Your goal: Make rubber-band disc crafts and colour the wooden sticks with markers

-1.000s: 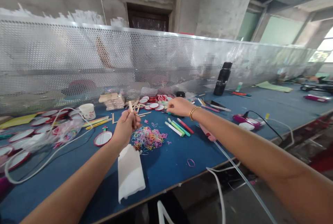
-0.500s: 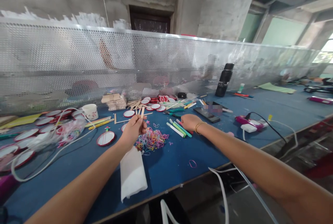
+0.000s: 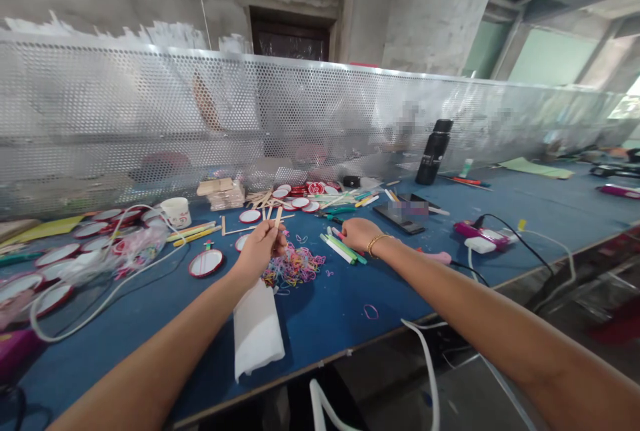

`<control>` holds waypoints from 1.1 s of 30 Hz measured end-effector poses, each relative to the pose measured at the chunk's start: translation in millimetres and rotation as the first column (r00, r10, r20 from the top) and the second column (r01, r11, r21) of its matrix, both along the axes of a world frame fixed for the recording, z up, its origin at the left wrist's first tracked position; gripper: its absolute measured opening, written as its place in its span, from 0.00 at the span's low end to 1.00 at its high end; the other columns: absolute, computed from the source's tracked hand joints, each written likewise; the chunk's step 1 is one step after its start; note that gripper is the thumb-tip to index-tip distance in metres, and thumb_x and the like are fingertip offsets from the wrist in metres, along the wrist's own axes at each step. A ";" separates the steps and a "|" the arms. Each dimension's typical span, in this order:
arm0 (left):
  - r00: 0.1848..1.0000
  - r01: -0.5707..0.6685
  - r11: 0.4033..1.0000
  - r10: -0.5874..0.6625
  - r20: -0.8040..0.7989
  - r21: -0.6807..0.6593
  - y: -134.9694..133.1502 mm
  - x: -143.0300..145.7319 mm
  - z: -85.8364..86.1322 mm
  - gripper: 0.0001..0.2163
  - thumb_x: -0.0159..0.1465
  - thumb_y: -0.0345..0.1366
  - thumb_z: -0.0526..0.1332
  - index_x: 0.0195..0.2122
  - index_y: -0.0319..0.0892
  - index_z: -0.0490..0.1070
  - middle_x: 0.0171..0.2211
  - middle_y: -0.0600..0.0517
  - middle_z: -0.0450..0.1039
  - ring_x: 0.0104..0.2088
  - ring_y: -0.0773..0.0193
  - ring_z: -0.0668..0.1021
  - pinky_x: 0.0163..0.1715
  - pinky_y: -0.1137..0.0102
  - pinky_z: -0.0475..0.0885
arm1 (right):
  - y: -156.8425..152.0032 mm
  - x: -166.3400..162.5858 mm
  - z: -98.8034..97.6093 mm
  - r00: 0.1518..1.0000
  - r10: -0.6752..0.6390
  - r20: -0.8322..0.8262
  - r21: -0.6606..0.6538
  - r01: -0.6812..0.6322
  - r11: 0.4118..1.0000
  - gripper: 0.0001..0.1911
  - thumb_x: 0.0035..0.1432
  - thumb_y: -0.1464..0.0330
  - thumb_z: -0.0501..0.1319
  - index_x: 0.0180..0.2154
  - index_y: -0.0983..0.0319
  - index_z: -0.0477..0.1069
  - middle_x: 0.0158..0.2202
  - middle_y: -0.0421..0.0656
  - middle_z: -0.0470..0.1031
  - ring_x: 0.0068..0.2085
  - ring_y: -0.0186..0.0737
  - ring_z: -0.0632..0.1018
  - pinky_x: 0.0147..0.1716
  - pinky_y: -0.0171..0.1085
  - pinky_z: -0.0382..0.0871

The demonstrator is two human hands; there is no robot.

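My left hand (image 3: 261, 247) is closed around thin wooden craft sticks (image 3: 277, 218), held upright above a heap of coloured rubber bands (image 3: 294, 265). My right hand (image 3: 359, 233), with a gold bracelet at the wrist, rests curled on a row of coloured marker pens (image 3: 342, 248) on the blue table (image 3: 330, 304). Whether its fingers grip a pen is hidden. A folded white cloth (image 3: 256, 331) lies under my left forearm.
Red-rimmed round discs (image 3: 206, 262) and loose sticks litter the table's back and left. A white cup (image 3: 176, 211), a phone (image 3: 399, 218), a black bottle (image 3: 434, 151), a pink tool with a cable (image 3: 480, 236) and a white hose (image 3: 95, 297) lie around. A perforated metal screen (image 3: 150, 117) bounds the far side.
My right hand drew back from the discs at the rear to the marker pens nearer me. My left hand kept hold of the sticks and drifted slightly right.
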State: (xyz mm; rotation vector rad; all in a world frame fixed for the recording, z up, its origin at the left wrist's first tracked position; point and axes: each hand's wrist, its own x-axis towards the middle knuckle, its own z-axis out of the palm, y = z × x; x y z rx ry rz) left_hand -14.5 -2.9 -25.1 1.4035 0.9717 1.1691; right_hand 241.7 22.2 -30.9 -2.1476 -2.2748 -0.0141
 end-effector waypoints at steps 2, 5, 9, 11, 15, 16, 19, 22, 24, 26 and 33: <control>1.000 -0.001 1.000 0.001 0.004 -0.003 0.5 0.4 -0.7 0.05 0.63 0.36 0.56 0.36 0.40 0.65 0.24 0.57 0.69 0.20 0.72 0.71 0.24 0.75 0.68 | 2.4 0.6 4.0 1.000 0.003 0.001 -0.002 -0.003 1.000 0.14 0.58 0.65 0.58 0.34 0.67 0.80 0.38 0.57 0.81 0.40 0.48 0.81 0.37 0.37 0.69; 1.000 0.006 1.000 -0.006 0.002 -0.011 1.5 0.5 -1.5 0.04 0.63 0.35 0.55 0.36 0.40 0.65 0.23 0.57 0.69 0.19 0.72 0.71 0.23 0.76 0.68 | 8.2 1.5 11.4 1.000 0.012 -0.005 0.036 -0.012 0.999 0.15 0.59 0.65 0.56 0.39 0.64 0.80 0.43 0.53 0.81 0.44 0.48 0.80 0.41 0.37 0.69; 1.000 0.022 1.000 -0.022 0.002 -0.019 2.4 0.4 -1.9 0.04 0.63 0.35 0.56 0.36 0.40 0.65 0.22 0.57 0.69 0.19 0.72 0.71 0.23 0.76 0.68 | 18.2 -3.8 16.4 1.000 0.025 -0.004 0.097 -0.025 0.995 0.16 0.61 0.67 0.54 0.43 0.60 0.79 0.46 0.48 0.80 0.49 0.46 0.78 0.45 0.36 0.67; 1.000 0.029 0.999 -0.029 0.000 -0.015 3.1 0.2 -2.5 0.04 0.62 0.35 0.57 0.35 0.40 0.66 0.22 0.56 0.69 0.19 0.71 0.71 0.23 0.76 0.68 | 23.8 -9.0 14.8 1.000 0.022 0.003 0.096 -0.022 0.995 0.15 0.61 0.66 0.55 0.41 0.61 0.80 0.44 0.50 0.81 0.47 0.46 0.79 0.45 0.36 0.67; 0.999 0.032 0.999 -0.032 -0.023 -0.004 5.8 -0.1 -5.5 0.05 0.63 0.35 0.57 0.35 0.39 0.67 0.22 0.56 0.69 0.19 0.71 0.71 0.23 0.75 0.68 | 34.8 -18.1 7.6 1.000 0.012 0.005 0.074 -0.012 0.997 0.15 0.60 0.63 0.59 0.39 0.64 0.81 0.43 0.53 0.81 0.46 0.47 0.79 0.43 0.36 0.68; 0.999 0.034 0.999 -0.034 -0.026 -0.001 6.6 -0.2 -6.5 0.05 0.63 0.35 0.56 0.35 0.39 0.67 0.22 0.56 0.69 0.19 0.71 0.71 0.23 0.75 0.68 | 37.2 -19.3 5.9 1.000 0.014 0.000 0.072 -0.014 0.997 0.15 0.60 0.62 0.59 0.39 0.63 0.81 0.43 0.52 0.81 0.46 0.47 0.79 0.43 0.36 0.68; 0.998 0.053 0.998 -0.053 -0.024 0.016 8.7 -0.4 -9.0 0.05 0.63 0.35 0.56 0.34 0.39 0.67 0.22 0.56 0.68 0.20 0.71 0.71 0.23 0.75 0.69 | 43.8 -20.4 2.2 0.999 0.033 -0.021 0.072 -0.031 0.997 0.13 0.59 0.62 0.60 0.39 0.60 0.81 0.44 0.49 0.81 0.46 0.46 0.79 0.44 0.34 0.68; 0.998 0.064 0.998 -0.063 -0.015 0.025 9.7 -0.3 -10.1 0.05 0.62 0.36 0.57 0.34 0.39 0.67 0.22 0.56 0.68 0.20 0.71 0.71 0.24 0.74 0.69 | 50.5 -20.8 0.4 0.998 0.045 -0.034 0.075 -0.042 0.996 0.11 0.56 0.62 0.63 0.38 0.58 0.81 0.44 0.47 0.81 0.47 0.46 0.79 0.46 0.35 0.68; 0.998 0.064 0.998 -0.064 -0.012 0.023 9.9 0.0 -10.1 0.05 0.62 0.36 0.58 0.34 0.40 0.67 0.22 0.56 0.68 0.20 0.71 0.71 0.24 0.74 0.69 | 55.5 -22.2 0.2 0.998 0.045 -0.041 0.075 -0.042 0.996 0.10 0.54 0.65 0.64 0.38 0.58 0.81 0.45 0.47 0.81 0.48 0.47 0.79 0.46 0.36 0.68; 0.998 0.064 0.998 -0.064 -0.012 0.019 9.9 0.3 -9.8 0.05 0.62 0.36 0.58 0.34 0.40 0.67 0.22 0.56 0.68 0.20 0.71 0.71 0.24 0.74 0.70 | 60.3 -24.4 1.0 0.998 0.044 -0.053 0.065 -0.041 0.997 0.10 0.51 0.68 0.65 0.37 0.58 0.81 0.44 0.47 0.81 0.46 0.47 0.79 0.44 0.36 0.69; 0.998 0.054 0.999 -0.054 -0.016 0.003 10.2 -0.2 -9.4 0.06 0.61 0.38 0.59 0.33 0.40 0.67 0.22 0.57 0.68 0.21 0.71 0.70 0.24 0.74 0.70 | 65.6 -28.8 10.0 0.982 0.062 -0.179 0.035 -0.057 0.998 0.10 0.51 0.68 0.63 0.35 0.57 0.81 0.36 0.40 0.83 0.39 0.39 0.80 0.35 0.30 0.68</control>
